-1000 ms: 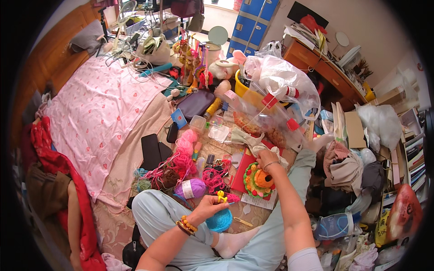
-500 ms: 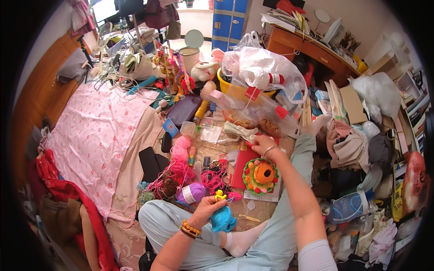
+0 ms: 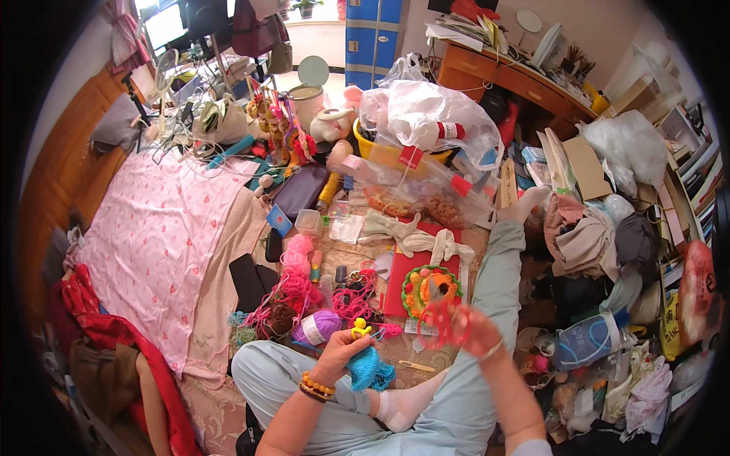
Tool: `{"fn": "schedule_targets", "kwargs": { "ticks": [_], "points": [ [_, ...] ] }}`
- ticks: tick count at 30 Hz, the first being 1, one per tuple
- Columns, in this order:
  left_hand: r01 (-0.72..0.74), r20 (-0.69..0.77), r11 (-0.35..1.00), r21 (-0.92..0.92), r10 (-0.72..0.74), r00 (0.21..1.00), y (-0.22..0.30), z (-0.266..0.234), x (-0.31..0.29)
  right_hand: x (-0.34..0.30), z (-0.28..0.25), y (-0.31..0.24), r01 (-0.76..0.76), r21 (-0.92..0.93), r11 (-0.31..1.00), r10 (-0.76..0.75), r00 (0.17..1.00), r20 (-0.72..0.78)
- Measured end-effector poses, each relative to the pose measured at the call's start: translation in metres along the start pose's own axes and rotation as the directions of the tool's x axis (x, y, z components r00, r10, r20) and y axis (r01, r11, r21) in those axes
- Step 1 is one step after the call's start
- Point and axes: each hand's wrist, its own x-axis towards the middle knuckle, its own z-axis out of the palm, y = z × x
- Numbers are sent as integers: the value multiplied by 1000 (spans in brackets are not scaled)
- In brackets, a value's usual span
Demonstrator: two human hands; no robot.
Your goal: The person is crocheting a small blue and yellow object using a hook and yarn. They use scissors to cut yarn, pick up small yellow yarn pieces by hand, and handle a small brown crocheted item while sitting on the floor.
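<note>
My left hand [image 3: 340,356] is closed on a blue crochet piece [image 3: 363,370]. A small yellow piece [image 3: 360,327] sticks up at its fingertips, and loose blue yarn [image 3: 384,375] hangs beside the crochet. Out to the right, my right hand [image 3: 482,334] grips red-handled scissors [image 3: 442,325], both smeared by motion. Just beyond them, partly covered, a round crochet flower piece [image 3: 418,290] in orange, green and yellow rests on a red book or folder [image 3: 398,292]. White gloves [image 3: 441,243] lie across the book's far end.
Purple yarn [image 3: 319,325], pink yarn [image 3: 300,285] and a dark phone-like slab [image 3: 251,283] lie to the left. A small pale stick [image 3: 417,366] is near my foot. Plastic bags [image 3: 433,114] and a yellow basin [image 3: 365,140] stand at the back. Clothes [image 3: 589,235] are heaped right.
My right hand has drawn back toward me from beside the gloves, bringing the red-handled scissors. The gloves now lie spread over the book. My left hand keeps its hold on the blue crochet piece.
</note>
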Motion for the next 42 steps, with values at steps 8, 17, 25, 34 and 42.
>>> {"fn": "schedule_targets", "kwargs": {
  "ticks": [8,17,25,34,42],
  "points": [
    [-49,12,997,66,48,999,-6,-1,2,-39,-19,113,20,215,977,-11,999,-40],
    [-56,25,992,112,54,998,-4,1,2,-43,-21,127,20,569,822,41,995,-93],
    [-69,57,987,146,61,997,-3,0,-1,-30,-3,141,-14,470,883,29,999,-23],
    [-59,56,976,211,48,997,-2,2,-2,-15,1,143,-112,422,899,71,991,111],
    [-31,140,953,302,-12,990,-2,1,-3,-10,-8,138,-240,411,879,208,970,122]
  ]
}}
